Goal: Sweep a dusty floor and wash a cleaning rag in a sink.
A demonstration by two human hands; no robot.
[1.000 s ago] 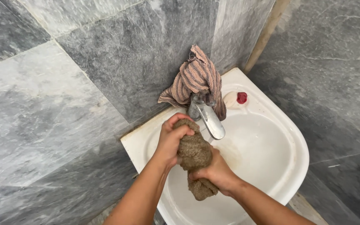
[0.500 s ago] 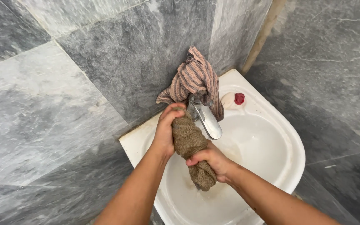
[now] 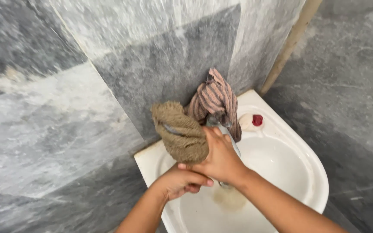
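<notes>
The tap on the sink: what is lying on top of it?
A striped cloth is draped over the tap. Only a short metal part shows, because the right hand, holding a brown cloth, covers the spout; the handle is hidden.

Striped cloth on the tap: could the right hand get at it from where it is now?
Probably yes. The striped cloth hangs over the tap just beyond the right hand, with nothing between them. But that hand is gripping the brown towel, so it would need to let go or pass it to the left hand.
</notes>
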